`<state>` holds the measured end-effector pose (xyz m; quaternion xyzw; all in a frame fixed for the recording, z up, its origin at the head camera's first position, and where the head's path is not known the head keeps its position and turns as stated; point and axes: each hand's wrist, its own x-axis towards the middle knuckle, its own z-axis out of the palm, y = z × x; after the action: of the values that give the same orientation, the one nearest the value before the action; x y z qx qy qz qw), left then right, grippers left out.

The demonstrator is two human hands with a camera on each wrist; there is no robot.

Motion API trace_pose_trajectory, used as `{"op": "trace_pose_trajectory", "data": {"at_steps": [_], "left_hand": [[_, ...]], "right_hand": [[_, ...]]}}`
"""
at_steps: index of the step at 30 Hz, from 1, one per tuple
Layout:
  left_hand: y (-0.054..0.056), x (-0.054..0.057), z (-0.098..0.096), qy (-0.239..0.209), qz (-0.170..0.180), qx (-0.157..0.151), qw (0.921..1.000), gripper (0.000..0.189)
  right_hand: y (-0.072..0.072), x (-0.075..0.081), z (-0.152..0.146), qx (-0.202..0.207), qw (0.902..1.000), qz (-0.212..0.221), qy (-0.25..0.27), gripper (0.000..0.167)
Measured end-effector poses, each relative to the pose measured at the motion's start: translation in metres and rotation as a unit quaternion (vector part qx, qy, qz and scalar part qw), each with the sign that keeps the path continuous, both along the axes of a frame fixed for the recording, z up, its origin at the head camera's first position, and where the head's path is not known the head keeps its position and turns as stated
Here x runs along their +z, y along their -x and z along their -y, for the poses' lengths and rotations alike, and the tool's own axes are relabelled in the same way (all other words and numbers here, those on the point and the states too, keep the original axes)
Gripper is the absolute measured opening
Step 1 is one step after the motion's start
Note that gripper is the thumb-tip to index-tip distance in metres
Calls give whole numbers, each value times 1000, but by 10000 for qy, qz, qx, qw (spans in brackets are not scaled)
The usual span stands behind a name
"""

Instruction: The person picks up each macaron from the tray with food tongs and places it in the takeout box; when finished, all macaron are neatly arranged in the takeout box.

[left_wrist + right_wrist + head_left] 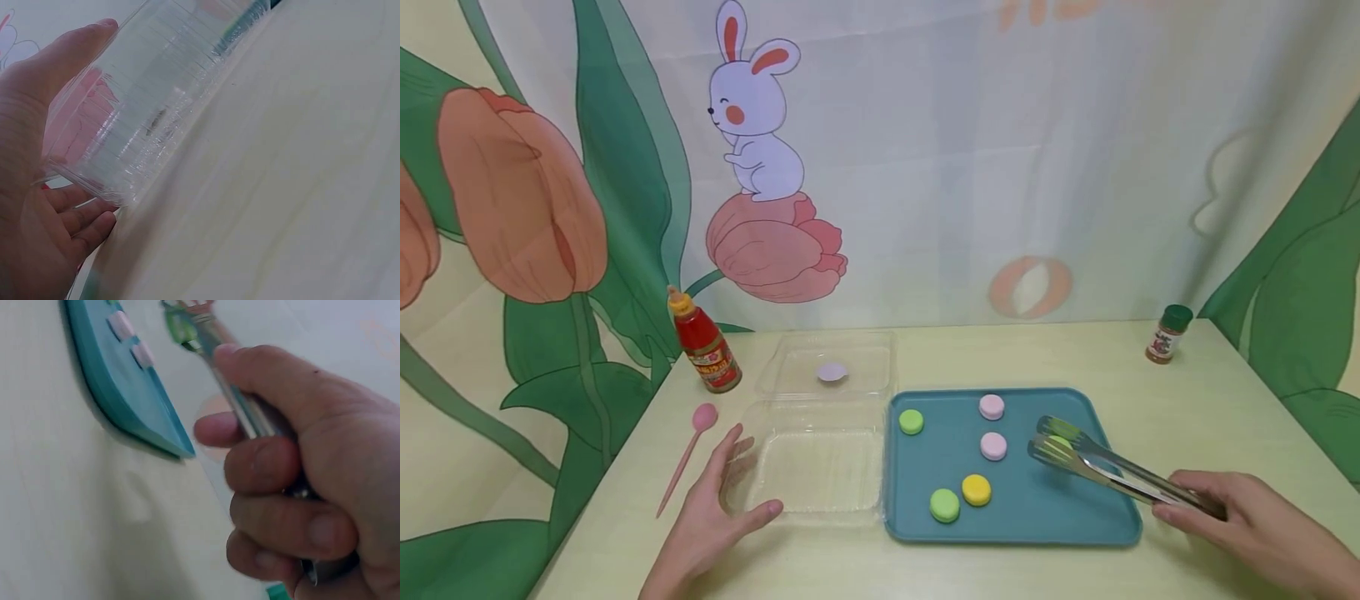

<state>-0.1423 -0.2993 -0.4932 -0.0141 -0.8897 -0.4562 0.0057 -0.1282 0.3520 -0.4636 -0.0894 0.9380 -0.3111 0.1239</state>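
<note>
My right hand [1240, 517] grips metal tongs [1112, 475], its fingers curled round the handle end in the right wrist view. Between the tongs' tips sits a green macaron [1062, 444], over the right part of a teal tray [1030, 533]. On that tray lie two pink macarons, a yellow macaron [977, 490] and two more green ones, the nearer green macaron [944, 506] close to the front edge. My left hand [711, 508] is at the left end of a clear plastic box [820, 475], thumb and fingers spread about its corner, also in the left wrist view.
The box's lid [872, 362] lies folded back behind it, with a pale oval label [832, 372]. A red sauce bottle [707, 346] stands at the back left, a pink spoon [688, 450] before it. A green-capped spice jar [1169, 333] stands at the back right, near the printed curtain [925, 167].
</note>
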Motion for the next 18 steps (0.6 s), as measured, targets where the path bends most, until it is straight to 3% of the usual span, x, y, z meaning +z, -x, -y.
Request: {"op": "trace_pose_trajectory", "data": {"at_steps": [3, 9, 18], "left_hand": [[0, 0, 1, -68, 17, 9, 10000, 127], [0, -2, 2, -221, 145, 66, 9996, 126], [1, -2, 2, -258, 19, 40, 9997, 123]], "right_hand": [[4, 5, 10, 533, 9962, -559, 399, 19], [26, 24, 38, 1475, 9745, -1324, 1049, 19], [64, 53, 97, 1896, 9709, -1025, 1045, 16]]}}
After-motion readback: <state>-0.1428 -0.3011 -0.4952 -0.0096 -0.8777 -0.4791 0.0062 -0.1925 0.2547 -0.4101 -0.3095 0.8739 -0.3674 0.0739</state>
